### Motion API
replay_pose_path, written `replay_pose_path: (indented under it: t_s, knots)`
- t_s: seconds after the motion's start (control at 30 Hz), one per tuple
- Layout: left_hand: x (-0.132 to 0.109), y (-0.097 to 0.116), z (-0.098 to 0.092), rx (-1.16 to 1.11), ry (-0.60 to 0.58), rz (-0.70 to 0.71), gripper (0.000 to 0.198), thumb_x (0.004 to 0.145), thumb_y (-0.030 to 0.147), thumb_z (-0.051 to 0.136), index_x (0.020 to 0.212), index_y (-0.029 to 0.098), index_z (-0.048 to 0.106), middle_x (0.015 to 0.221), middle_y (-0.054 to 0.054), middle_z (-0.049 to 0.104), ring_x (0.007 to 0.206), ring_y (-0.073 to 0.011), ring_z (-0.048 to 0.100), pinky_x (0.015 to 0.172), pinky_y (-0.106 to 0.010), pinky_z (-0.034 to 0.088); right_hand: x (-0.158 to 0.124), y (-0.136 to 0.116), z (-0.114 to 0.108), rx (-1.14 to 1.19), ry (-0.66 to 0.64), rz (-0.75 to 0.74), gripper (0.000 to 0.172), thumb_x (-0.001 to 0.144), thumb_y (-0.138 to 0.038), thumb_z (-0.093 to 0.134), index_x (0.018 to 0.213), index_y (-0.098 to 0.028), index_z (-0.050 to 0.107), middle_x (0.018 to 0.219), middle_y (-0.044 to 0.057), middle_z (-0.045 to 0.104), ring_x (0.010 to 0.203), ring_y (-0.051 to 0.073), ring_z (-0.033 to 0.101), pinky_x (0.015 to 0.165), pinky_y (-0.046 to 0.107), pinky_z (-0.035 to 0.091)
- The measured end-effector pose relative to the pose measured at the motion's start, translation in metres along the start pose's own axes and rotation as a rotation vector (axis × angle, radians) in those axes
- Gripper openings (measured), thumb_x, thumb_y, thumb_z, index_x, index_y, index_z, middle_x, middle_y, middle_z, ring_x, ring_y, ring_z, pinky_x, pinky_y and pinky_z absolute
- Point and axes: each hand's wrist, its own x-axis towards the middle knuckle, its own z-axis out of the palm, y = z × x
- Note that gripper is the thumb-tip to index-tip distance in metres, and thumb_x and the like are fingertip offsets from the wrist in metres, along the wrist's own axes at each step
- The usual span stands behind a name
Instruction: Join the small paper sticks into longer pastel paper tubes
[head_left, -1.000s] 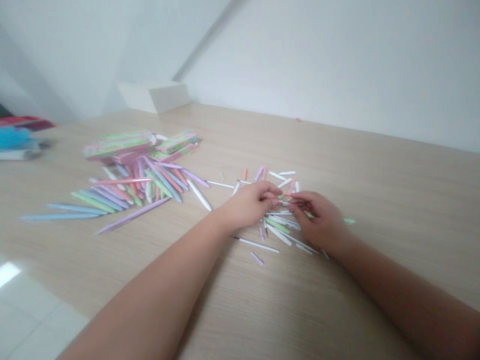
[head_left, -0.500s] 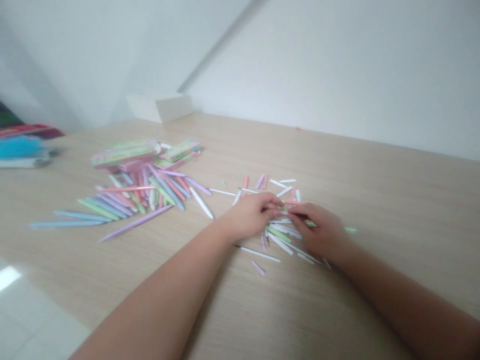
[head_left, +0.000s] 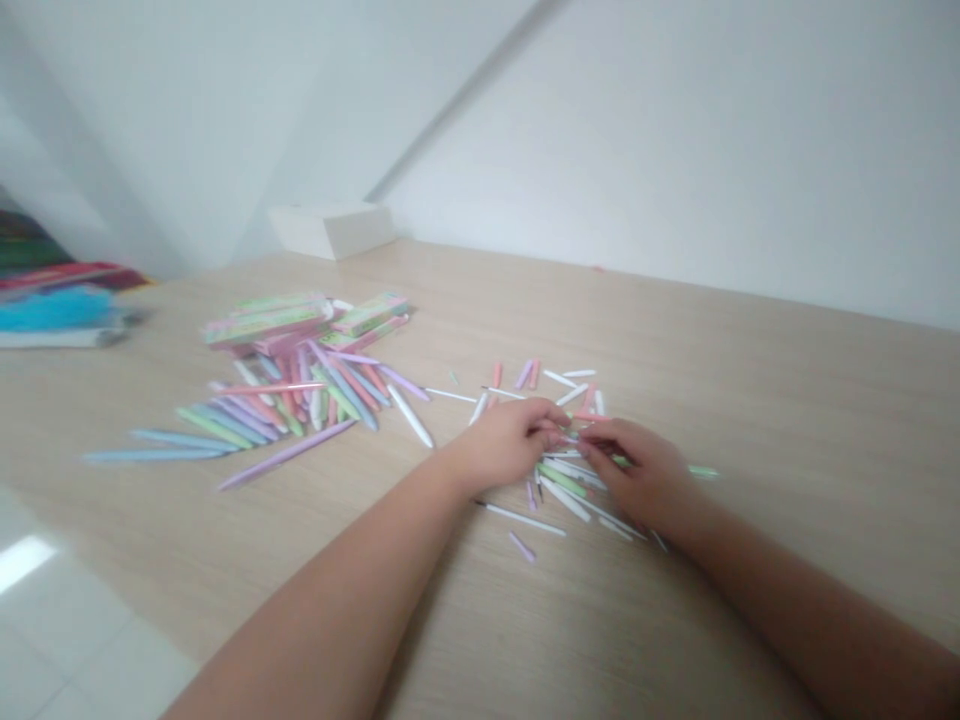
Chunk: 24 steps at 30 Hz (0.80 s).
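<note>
My left hand [head_left: 514, 440] and my right hand [head_left: 637, 465] meet fingertip to fingertip over a scatter of pen parts. Both are closed in a pinch around something small and pale between them, too blurred to name. Under and around the hands lie white pen pieces [head_left: 565, 498], a green piece [head_left: 564, 478] and short pink and purple pieces. A thin white refill [head_left: 525, 519] lies in front of my left hand, with a small purple piece [head_left: 523, 546] nearer the front.
To the left is a pile of pastel pens [head_left: 300, 390], with pink and green boxes [head_left: 270, 325] behind it. A white box [head_left: 330, 230] stands by the wall. A blue item [head_left: 56, 309] lies at the far left of the wooden table [head_left: 750, 370].
The whole view has shifted slightly, so the things appear a little lower and further right. My fingertips have come closer together over the pieces.
</note>
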Motion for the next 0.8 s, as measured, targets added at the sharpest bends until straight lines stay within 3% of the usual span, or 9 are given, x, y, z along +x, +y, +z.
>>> replay_pose_path:
  t_s: [0.2, 0.4, 0.53, 0.67, 0.8]
  knots:
    - [0.000, -0.002, 0.001, 0.020, -0.015, 0.016, 0.024, 0.093, 0.025, 0.057, 0.112, 0.021, 0.070, 0.105, -0.004, 0.075, 0.096, -0.0169, 0.068, 0.088, -0.030, 0.051, -0.001, 0.002, 0.001, -0.012, -0.010, -0.009, 0.012, 0.096, -0.029, 0.061, 0.101, -0.025, 0.072, 0.108, 0.006, 0.077, 0.102, 0.023, 0.073, 0.083, 0.034, 0.057]
    - [-0.002, -0.004, 0.007, 0.027, -0.052, -0.017, 0.031, 0.095, 0.030, 0.056, 0.124, 0.025, 0.066, 0.101, -0.003, 0.076, 0.096, -0.0178, 0.069, 0.087, -0.030, 0.052, 0.000, -0.003, 0.002, 0.030, -0.044, 0.043, 0.012, 0.094, -0.032, 0.066, 0.099, -0.028, 0.076, 0.093, 0.001, 0.079, 0.084, 0.021, 0.074, 0.074, 0.033, 0.058]
    - [-0.002, -0.001, 0.010, 0.020, -0.035, -0.051, 0.043, 0.094, 0.034, 0.057, 0.137, 0.026, 0.060, 0.095, -0.002, 0.077, 0.090, -0.0179, 0.070, 0.082, -0.029, 0.053, 0.004, -0.005, 0.000, 0.020, -0.090, -0.045, 0.018, 0.097, -0.030, 0.061, 0.107, -0.029, 0.076, 0.107, 0.003, 0.079, 0.105, 0.025, 0.072, 0.095, 0.042, 0.055]
    - [0.001, 0.001, 0.001, 0.111, 0.150, -0.065, 0.043, 0.095, 0.041, 0.056, 0.133, 0.022, 0.062, 0.086, -0.002, 0.074, 0.079, -0.0173, 0.067, 0.075, -0.029, 0.051, 0.007, -0.002, 0.000, 0.030, -0.045, -0.023, 0.027, 0.099, -0.027, 0.055, 0.120, -0.027, 0.072, 0.112, 0.007, 0.076, 0.105, 0.025, 0.070, 0.093, 0.043, 0.056]
    - [0.002, -0.003, -0.015, 0.327, 0.318, -0.128, 0.034, 0.097, 0.032, 0.049, 0.121, 0.022, 0.071, 0.102, -0.006, 0.075, 0.089, -0.0203, 0.068, 0.089, -0.033, 0.051, 0.009, 0.004, 0.000, 0.043, -0.003, 0.015, 0.030, 0.101, -0.024, 0.050, 0.122, -0.023, 0.071, 0.102, 0.009, 0.073, 0.095, 0.023, 0.068, 0.085, 0.040, 0.056]
